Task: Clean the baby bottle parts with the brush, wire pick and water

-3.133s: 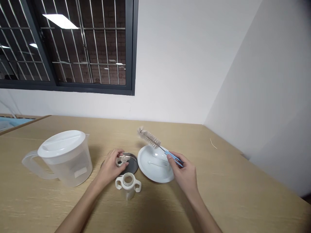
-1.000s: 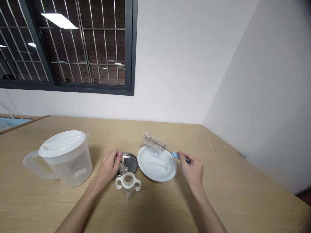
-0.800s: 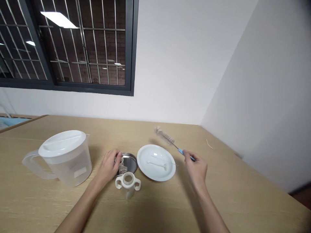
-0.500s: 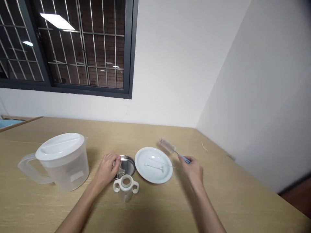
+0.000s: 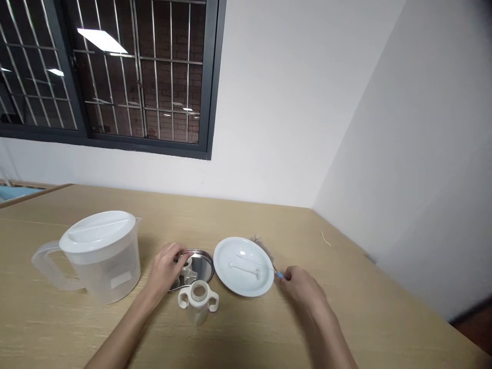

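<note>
My right hand is closed on the blue handle of a bottle brush, low beside the plate's right side; the plate partly hides its bristles. My left hand is over a small metal tray, thumb and fingers pinched at a white ring-shaped bottle part. A clear plastic piece lies just below that ring. In front of the tray stands a baby bottle, uncapped, with two white handles. The white plate holds a thin white stick-like piece and a thin wire-like rod.
A translucent pitcher with a white lid stands at the left. A thin pale strip lies at the table's right rear. White walls and a barred window rise behind the wooden table.
My right hand has lowered the brush towards the table, beside and partly behind the plate. My left hand has shifted slightly, and the white ring now shows under its fingers.
</note>
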### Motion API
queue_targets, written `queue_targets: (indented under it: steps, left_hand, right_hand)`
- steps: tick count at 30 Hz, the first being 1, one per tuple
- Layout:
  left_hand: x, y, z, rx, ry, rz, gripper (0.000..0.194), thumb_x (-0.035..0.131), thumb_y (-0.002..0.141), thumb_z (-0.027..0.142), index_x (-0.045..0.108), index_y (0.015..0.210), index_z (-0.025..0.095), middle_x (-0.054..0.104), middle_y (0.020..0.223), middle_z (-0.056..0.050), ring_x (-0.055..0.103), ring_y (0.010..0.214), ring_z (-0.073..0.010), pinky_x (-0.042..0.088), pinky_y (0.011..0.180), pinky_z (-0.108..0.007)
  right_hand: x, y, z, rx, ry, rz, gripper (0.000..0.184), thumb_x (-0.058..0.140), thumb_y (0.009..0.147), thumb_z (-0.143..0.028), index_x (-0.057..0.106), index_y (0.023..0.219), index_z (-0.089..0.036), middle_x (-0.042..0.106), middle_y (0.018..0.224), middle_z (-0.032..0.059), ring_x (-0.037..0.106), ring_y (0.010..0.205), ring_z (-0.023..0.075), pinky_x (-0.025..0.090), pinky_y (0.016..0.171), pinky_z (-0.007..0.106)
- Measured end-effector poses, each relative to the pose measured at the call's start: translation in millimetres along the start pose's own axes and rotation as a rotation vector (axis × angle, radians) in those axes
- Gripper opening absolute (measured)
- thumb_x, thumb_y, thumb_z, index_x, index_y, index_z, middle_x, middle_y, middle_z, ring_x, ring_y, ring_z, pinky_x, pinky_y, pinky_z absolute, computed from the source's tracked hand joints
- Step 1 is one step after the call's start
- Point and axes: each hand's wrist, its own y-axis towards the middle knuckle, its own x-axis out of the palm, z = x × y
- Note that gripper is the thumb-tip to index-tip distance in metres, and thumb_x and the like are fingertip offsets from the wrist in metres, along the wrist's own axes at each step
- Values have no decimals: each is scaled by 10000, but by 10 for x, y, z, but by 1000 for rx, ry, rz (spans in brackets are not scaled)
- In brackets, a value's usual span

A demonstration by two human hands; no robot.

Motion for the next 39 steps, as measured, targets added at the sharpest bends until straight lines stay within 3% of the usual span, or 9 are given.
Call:
queue_targets:
  steps: [3, 9, 13, 16, 20, 25, 32, 35, 39]
  left_hand:
    - [-5, -13, -9, 20, -25, -10, 187, 508, 934, 334, 602, 821, 219, 666, 824, -11, 607, 799, -170, 438, 745, -286]
    - [-2, -27, -7, 5, -40, -57, 214, 475, 947, 327, 651, 876, 229, 711, 895, -27, 639, 860, -188, 466, 792, -313]
    - [19, -21, -37, -28, -35, -36, 228, 466, 948, 325, 670, 929, 227, 732, 966, -42, 654, 911, -200, 481, 841, -332]
    - [31, -15, -43, -52, -30, -4, 255, 436, 954, 319, 674, 955, 227, 739, 946, -45, 664, 898, -202, 487, 844, -331]
    - [21, -11, 15, -67, -9, -25, 291, 414, 964, 344, 640, 827, 221, 708, 804, -26, 638, 767, -182, 466, 749, -298]
    - [-3, -17, 77, -75, 65, -13, 408, 409, 967, 397, 531, 629, 205, 582, 594, 10, 518, 569, -144, 388, 615, -277]
    - [24, -13, -2, -93, -21, -4, 270, 392, 966, 348, 629, 938, 222, 709, 843, -27, 653, 799, -188, 474, 776, -304]
    - [15, -13, 22, -106, -29, -9, 269, 374, 970, 359, 604, 938, 224, 705, 855, -35, 656, 815, -199, 478, 779, -312]
    - [-20, -10, 95, -111, 37, -27, 296, 377, 969, 375, 562, 795, 221, 651, 714, -9, 603, 668, -174, 435, 674, -287]
  right_hand:
    - [25, 22, -2, -37, -39, -74, 221, 608, 745, -437, 641, 715, -221, 716, 834, 81, 643, 706, 228, 319, 531, 283]
    - [30, 22, -18, -56, -23, -64, 202, 612, 761, -406, 642, 707, -214, 715, 805, 76, 638, 705, 220, 321, 543, 270]
    - [-64, 1, -45, -34, 29, 79, 360, 416, 892, -430, 626, 712, -200, 705, 809, 102, 615, 684, 209, 322, 551, 273]
    - [-109, -8, -78, -87, 206, 190, 483, 354, 913, -530, 603, 677, -191, 669, 697, 80, 578, 640, 200, 334, 559, 269]
    - [-81, -17, -117, -183, 361, 71, 556, 417, 850, -664, 528, 575, -193, 592, 593, 24, 517, 595, 177, 318, 551, 254]
    - [-51, -37, -120, -265, 452, -67, 542, 504, 803, -649, 381, 513, -209, 380, 487, -48, 348, 512, 117, 253, 513, 236]
    - [-85, -82, -140, -289, 560, -111, 440, 599, 741, -524, 408, 505, -205, 390, 462, -62, 337, 469, 98, 261, 472, 223]
    - [-101, -104, -149, -288, 539, -162, 450, 582, 751, -513, 383, 484, -210, 378, 436, -62, 320, 450, 95, 249, 459, 228]
    - [-105, -101, -139, -303, 533, -135, 417, 574, 749, -501, 414, 505, -204, 392, 466, -58, 342, 478, 101, 254, 472, 224]
